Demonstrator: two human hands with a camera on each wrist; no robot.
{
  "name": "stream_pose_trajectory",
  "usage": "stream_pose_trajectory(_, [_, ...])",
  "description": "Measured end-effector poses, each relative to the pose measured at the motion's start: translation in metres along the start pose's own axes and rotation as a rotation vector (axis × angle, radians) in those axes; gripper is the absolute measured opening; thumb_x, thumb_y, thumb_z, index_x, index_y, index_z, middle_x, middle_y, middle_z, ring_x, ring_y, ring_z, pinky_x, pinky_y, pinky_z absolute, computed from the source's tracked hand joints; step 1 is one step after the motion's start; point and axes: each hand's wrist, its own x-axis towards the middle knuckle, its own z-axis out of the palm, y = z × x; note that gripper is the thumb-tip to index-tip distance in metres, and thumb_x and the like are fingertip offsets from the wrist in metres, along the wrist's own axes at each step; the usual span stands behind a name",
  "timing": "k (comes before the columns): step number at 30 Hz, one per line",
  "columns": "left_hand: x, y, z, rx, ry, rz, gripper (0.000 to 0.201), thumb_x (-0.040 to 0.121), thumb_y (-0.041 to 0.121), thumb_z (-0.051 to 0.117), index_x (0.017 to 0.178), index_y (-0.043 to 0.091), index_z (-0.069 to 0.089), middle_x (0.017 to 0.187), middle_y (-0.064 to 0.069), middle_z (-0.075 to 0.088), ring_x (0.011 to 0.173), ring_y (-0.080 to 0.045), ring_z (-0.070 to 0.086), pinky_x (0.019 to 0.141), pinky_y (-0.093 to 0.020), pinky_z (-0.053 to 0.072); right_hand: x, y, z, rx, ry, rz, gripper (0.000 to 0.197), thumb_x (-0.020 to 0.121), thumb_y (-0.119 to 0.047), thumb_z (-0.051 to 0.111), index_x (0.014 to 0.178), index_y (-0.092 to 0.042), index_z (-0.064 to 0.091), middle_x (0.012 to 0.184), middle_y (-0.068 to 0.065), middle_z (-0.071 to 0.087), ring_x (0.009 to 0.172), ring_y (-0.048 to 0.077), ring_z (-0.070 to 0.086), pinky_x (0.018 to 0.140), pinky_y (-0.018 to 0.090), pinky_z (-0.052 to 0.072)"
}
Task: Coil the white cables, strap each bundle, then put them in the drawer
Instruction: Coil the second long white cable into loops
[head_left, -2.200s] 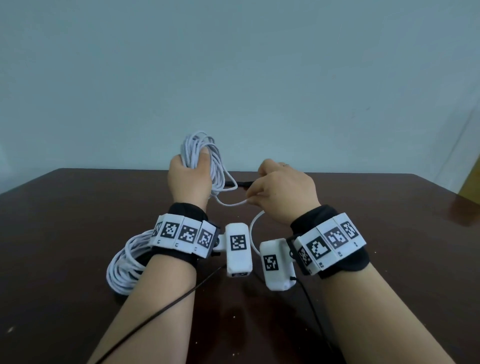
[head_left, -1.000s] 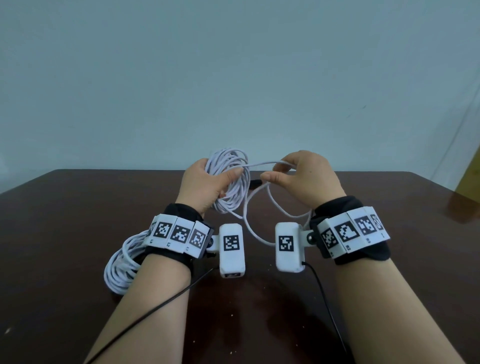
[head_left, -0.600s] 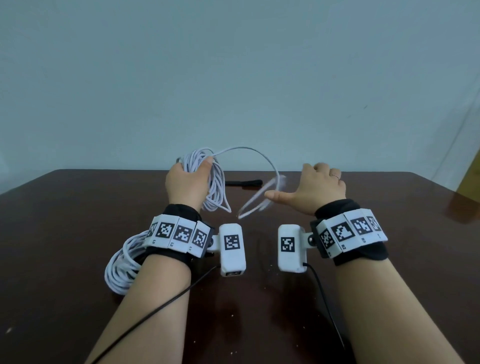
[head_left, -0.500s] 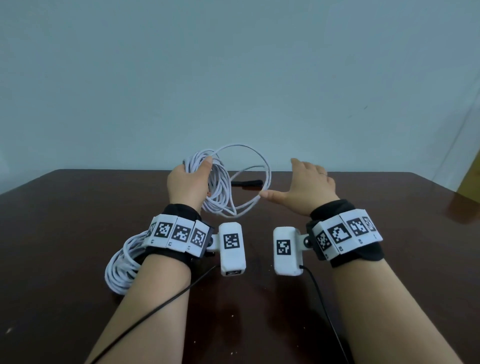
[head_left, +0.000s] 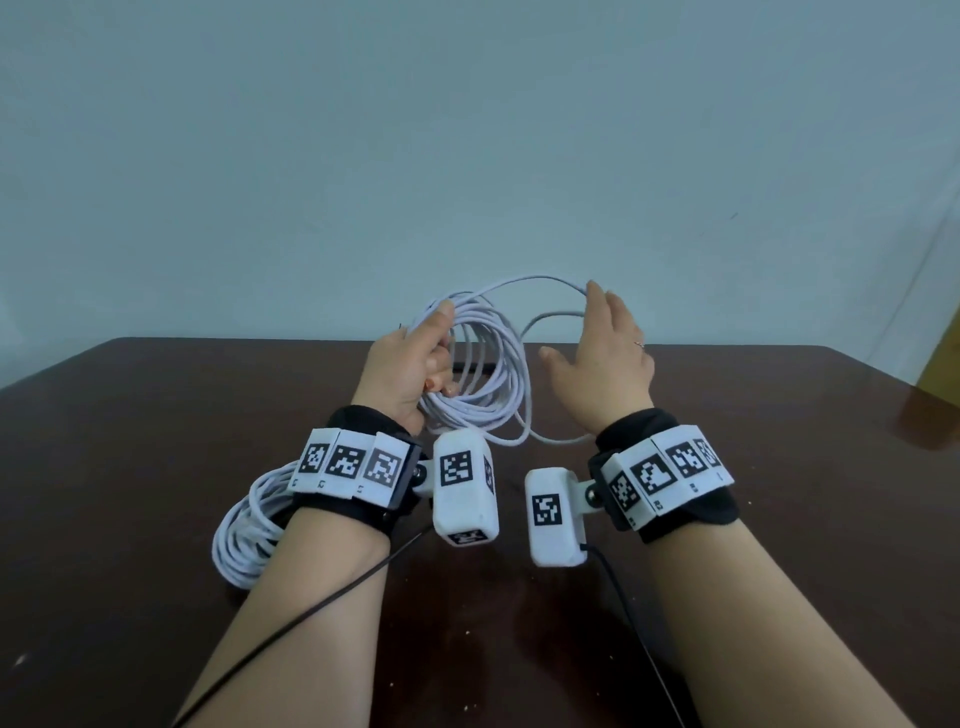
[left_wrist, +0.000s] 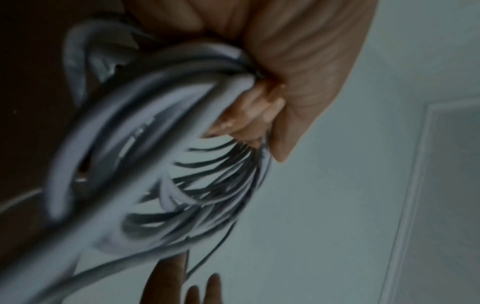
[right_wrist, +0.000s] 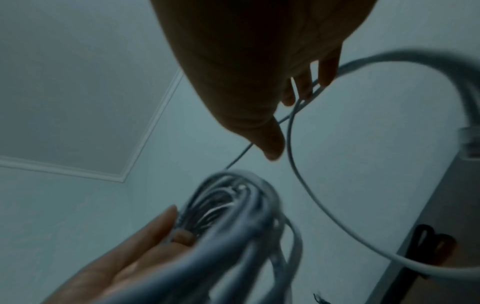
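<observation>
Dark brown table (head_left: 156, 519) filled the lower view, a second white coil (head_left: 244, 540) lay on it beside the left forearm, left hand (head_left: 410, 369) gripped the white cable bundle (head_left: 488, 384) above the table, right hand (head_left: 602, 364) held flat, straight fingers (head_left: 597, 301) touching the loose loop (head_left: 540, 280).

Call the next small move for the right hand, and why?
Probably sweep the right hand left to lay the loose loop onto the coil. The left hand grips the coil above the table; the right is open, fingertips at the loop, whose tail hangs free below. No strap on it yet.
</observation>
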Motion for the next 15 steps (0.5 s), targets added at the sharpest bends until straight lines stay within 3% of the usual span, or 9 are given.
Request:
stream_pose_trajectory(3, [-0.003, 0.003, -0.002, -0.18, -0.114, -0.102, 0.033, 0.091, 0.035, 0.057, 0.067, 0.016, 0.046, 0.034, 0.009, 0.027, 0.026, -0.004, 0.025, 0.034, -0.015, 0.031, 0.002, 0.002, -0.001, 0.026, 0.073, 0.075, 0.059, 0.095, -0.03, 0.046, 0.147, -0.021, 0.021, 0.149, 0.005, 0.032, 0.136, 0.033, 0.024, 0.107, 0.047, 0.023])
stream_pose_trajectory(7, [-0.001, 0.007, -0.006, -0.336, -0.167, -0.145, 0.035, 0.093, 0.039, 0.051, 0.068, 0.016, 0.043, 0.031, 0.008, 0.029, 0.025, -0.003, 0.028, 0.033, -0.015, 0.033, 0.005, 0.007, -0.001, 0.036, 0.068, 0.04, 0.032, 0.096, -0.021, 0.041, 0.126, -0.023, 0.052, 0.123, 0.006, 0.056, 0.119, 0.032, 0.04, 0.094, 0.038, 0.031])
stream_pose_trajectory(10, [0.001, 0.008, -0.009, -0.436, -0.155, -0.161, 0.036, 0.093, 0.042, 0.05, 0.069, 0.017, 0.042, 0.03, 0.008, 0.03, 0.025, -0.004, 0.031, 0.035, -0.015, 0.036, 0.007, 0.008, 0.004, 0.23, 0.055, -0.064, 0.032, 0.095, -0.009, 0.041, 0.12, -0.019, 0.059, 0.116, 0.01, 0.058, 0.105, 0.027, 0.053, 0.079, 0.027, 0.035])
stream_pose_trajectory(12, [0.002, 0.008, -0.009, -0.505, -0.103, -0.168, 0.037, 0.093, 0.043, 0.051, 0.067, 0.017, 0.043, 0.031, 0.008, 0.031, 0.025, -0.004, 0.031, 0.035, -0.014, 0.036, 0.005, 0.006, 0.004, 0.318, 0.059, -0.1, 0.033, 0.093, -0.005, 0.043, 0.117, -0.018, 0.062, 0.113, 0.008, 0.058, 0.096, 0.021, 0.055, 0.078, 0.023, 0.037])
stream_pose_trajectory(15, [0.005, 0.009, -0.011, -0.643, -0.03, -0.185, 0.038, 0.093, 0.042, 0.053, 0.066, 0.017, 0.043, 0.031, 0.008, 0.032, 0.026, -0.004, 0.033, 0.035, -0.013, 0.035, 0.003, 0.002, 0.003, 0.585, 0.035, -0.057, 0.022, 0.09, -0.003, 0.051, 0.095, -0.018, 0.067, 0.09, 0.0, 0.064, 0.08, 0.011, 0.057, 0.069, 0.015, 0.044])
